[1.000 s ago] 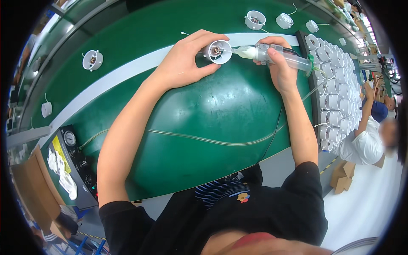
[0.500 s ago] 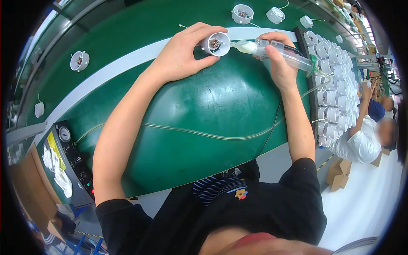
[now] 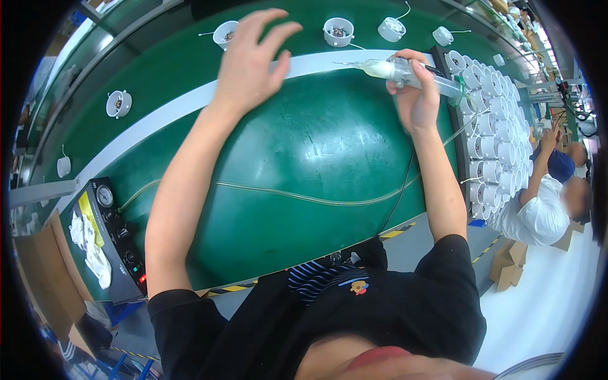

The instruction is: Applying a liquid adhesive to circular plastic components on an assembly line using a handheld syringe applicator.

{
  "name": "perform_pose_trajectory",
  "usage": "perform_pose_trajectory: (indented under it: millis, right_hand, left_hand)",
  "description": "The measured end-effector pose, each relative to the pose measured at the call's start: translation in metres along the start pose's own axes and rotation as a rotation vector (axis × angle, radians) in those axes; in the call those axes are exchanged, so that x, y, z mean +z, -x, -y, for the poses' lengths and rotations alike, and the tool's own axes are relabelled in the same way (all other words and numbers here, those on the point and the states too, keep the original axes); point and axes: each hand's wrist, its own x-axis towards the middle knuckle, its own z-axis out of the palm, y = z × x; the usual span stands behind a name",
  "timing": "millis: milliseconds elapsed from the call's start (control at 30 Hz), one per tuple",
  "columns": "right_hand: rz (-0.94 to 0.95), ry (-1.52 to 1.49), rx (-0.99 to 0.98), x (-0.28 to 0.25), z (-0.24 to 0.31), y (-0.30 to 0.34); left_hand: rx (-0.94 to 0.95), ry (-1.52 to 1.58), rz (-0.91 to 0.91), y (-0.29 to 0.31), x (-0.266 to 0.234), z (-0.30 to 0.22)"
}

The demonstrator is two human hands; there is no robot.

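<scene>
Cup [image 3: 224,35] at 11 o'clock of left hand [image 3: 247,69], contact unclear. Left hand open, fingers spread; best lifted clear without nudging cup. Nozzle [image 3: 358,64] points to 9 o'clock. Right hand [image 3: 415,92] grips syringe [image 3: 400,71]; steady wrist keeps it controlled.

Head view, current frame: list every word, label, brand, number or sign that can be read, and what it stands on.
None can be read.
Control box: marks too small to read.
Round gauge: dial too small to read.
Yellow panel: partly covered, unreadable.
Syringe: no legible marks.
Black shirt: stripes and cartoon figure, no legible words.
</scene>
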Motion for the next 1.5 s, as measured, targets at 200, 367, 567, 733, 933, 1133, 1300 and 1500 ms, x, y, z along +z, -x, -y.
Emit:
perform_pose_trajectory:
  millis: [200, 367, 567, 733, 933, 1133, 1300, 1500]
  right_hand:
    - [-0.056, -0.111, 0.127, -0.010, -0.005, -0.002]
    - [-0.022, -0.089, 0.165, -0.006, -0.005, -0.003]
    - [-0.036, -0.040, 0.177, 0.002, -0.002, -0.001]
    - [-0.003, -0.084, 0.181, -0.004, -0.004, -0.001]
    - [-0.022, -0.088, 0.204, -0.004, -0.005, -0.001]
    - [-0.023, -0.073, 0.205, -0.004, -0.005, -0.002]
    - [-0.016, -0.061, 0.205, -0.003, -0.005, -0.003]
    - [-0.006, -0.071, 0.197, -0.004, -0.005, -0.002]
  left_hand:
    - [-0.180, 0.275, 0.318, 0.012, 0.005, -0.013]
    - [-0.160, 0.314, 0.294, 0.009, 0.006, -0.014]
    - [-0.060, 0.262, 0.385, 0.005, 0.003, -0.003]
    - [-0.039, 0.200, 0.435, 0.013, 0.013, -0.005]
    - [-0.123, 0.086, 0.262, 0.016, 0.015, -0.003]
    - [-0.218, 0.118, 0.100, 0.008, 0.006, -0.004]
    - [-0.324, 0.195, 0.026, 0.015, 0.017, 0.012]
    - [-0.407, 0.174, 0.137, 0.012, 0.017, 0.016]
